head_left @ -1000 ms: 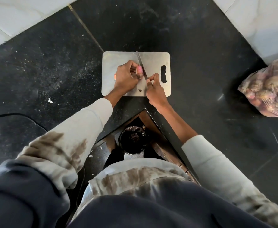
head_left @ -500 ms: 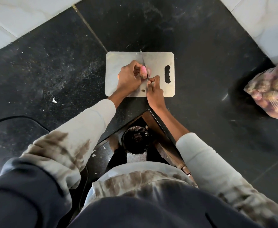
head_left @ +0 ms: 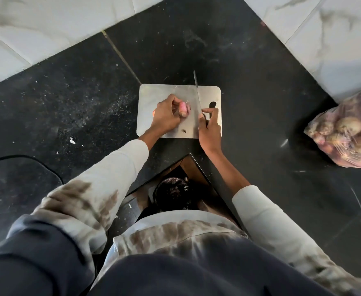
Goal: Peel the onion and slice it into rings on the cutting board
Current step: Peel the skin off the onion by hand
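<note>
Left hand (head_left: 164, 116) fingers curled round pink onion (head_left: 184, 108) on cutting board (head_left: 154, 92), right hand (head_left: 209, 127) gripping knife (head_left: 197, 90) just right of onion; onion bag (head_left: 346, 129) far right

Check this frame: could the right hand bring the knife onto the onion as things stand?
Probably yes. The right hand holds the knife just beside the onion, bare cutting board between them; the left hand grips only the onion's far side.
</note>
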`<action>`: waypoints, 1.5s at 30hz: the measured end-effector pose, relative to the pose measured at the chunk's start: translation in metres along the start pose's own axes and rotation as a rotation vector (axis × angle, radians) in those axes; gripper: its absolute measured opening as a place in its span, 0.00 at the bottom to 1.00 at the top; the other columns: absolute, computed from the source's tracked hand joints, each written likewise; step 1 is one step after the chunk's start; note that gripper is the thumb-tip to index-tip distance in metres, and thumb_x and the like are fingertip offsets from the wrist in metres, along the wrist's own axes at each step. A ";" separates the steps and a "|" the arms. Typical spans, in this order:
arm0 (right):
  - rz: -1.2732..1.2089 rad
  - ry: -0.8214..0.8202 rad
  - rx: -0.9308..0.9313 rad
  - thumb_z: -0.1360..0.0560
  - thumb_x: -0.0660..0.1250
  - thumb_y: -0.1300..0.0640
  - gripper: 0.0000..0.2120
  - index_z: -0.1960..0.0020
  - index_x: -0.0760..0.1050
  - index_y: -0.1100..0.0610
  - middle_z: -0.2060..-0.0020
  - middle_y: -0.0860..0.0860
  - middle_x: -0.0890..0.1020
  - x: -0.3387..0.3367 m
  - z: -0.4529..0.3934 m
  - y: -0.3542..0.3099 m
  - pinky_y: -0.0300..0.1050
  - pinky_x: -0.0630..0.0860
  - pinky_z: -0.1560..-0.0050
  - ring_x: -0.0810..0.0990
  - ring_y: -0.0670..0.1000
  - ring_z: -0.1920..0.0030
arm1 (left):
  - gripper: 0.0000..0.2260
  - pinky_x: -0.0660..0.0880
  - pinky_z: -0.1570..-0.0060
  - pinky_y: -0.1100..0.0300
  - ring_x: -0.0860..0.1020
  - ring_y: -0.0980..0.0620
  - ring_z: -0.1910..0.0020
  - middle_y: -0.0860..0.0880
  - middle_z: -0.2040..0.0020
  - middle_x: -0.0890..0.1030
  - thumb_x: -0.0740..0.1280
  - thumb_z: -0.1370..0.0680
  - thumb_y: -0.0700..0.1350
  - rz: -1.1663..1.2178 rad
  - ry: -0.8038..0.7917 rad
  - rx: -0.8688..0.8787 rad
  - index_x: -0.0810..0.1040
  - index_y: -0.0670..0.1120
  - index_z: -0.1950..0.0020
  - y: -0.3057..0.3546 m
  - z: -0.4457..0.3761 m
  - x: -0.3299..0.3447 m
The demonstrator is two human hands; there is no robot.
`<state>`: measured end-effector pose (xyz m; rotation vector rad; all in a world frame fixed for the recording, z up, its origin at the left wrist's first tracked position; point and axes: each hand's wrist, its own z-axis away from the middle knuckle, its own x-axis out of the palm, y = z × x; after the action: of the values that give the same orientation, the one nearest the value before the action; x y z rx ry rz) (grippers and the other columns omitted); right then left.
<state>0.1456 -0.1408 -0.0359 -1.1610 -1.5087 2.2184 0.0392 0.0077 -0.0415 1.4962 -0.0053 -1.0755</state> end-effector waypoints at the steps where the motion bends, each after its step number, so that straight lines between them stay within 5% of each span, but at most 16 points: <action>1: 0.062 0.027 -0.010 0.12 0.59 0.52 0.09 0.33 0.67 0.51 0.64 0.50 0.78 -0.003 -0.003 0.002 0.47 0.77 0.62 0.78 0.49 0.66 | 0.20 0.80 0.37 0.57 0.81 0.52 0.41 0.51 0.40 0.83 0.78 0.25 0.42 -0.003 0.000 0.005 0.77 0.49 0.36 -0.001 0.000 0.000; 5: 0.201 0.133 0.024 0.14 0.64 0.52 0.10 0.37 0.65 0.49 0.50 0.53 0.84 -0.007 -0.012 0.009 0.58 0.83 0.49 0.85 0.57 0.52 | 0.19 0.79 0.37 0.59 0.80 0.54 0.42 0.51 0.39 0.83 0.77 0.25 0.41 -0.004 -0.010 0.022 0.77 0.48 0.37 -0.001 0.000 -0.003; 12: 0.239 0.220 0.112 0.16 0.70 0.58 0.14 0.35 0.67 0.56 0.43 0.56 0.81 -0.008 -0.019 0.015 0.47 0.74 0.48 0.78 0.56 0.42 | 0.19 0.81 0.35 0.52 0.81 0.51 0.39 0.51 0.39 0.83 0.77 0.25 0.42 0.019 -0.007 -0.003 0.76 0.49 0.36 -0.002 0.001 0.000; 27: 0.305 0.296 0.081 0.20 0.73 0.62 0.19 0.34 0.69 0.56 0.36 0.53 0.74 0.003 -0.020 0.024 0.51 0.78 0.33 0.75 0.53 0.36 | 0.18 0.79 0.38 0.57 0.80 0.52 0.41 0.50 0.37 0.82 0.76 0.22 0.43 -0.013 -0.030 -0.023 0.75 0.49 0.34 0.004 -0.002 -0.001; 37: 0.409 0.300 0.067 0.22 0.75 0.54 0.17 0.38 0.73 0.54 0.39 0.52 0.76 -0.004 -0.020 0.010 0.47 0.73 0.40 0.73 0.53 0.39 | 0.16 0.79 0.37 0.57 0.80 0.53 0.42 0.54 0.42 0.81 0.76 0.21 0.44 0.119 0.020 -0.086 0.77 0.48 0.36 0.009 0.000 -0.005; 45: -0.077 -0.178 -0.027 0.18 0.71 0.42 0.20 0.32 0.77 0.52 0.40 0.49 0.83 0.015 -0.035 -0.040 0.37 0.79 0.46 0.83 0.47 0.44 | 0.16 0.81 0.36 0.58 0.82 0.52 0.40 0.50 0.39 0.83 0.76 0.21 0.43 0.268 -0.008 -0.049 0.78 0.46 0.35 0.012 0.009 -0.016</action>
<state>0.1507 -0.0906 -0.0138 -0.9165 -1.6257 2.3081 0.0315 0.0070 -0.0207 1.4025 -0.1791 -0.8591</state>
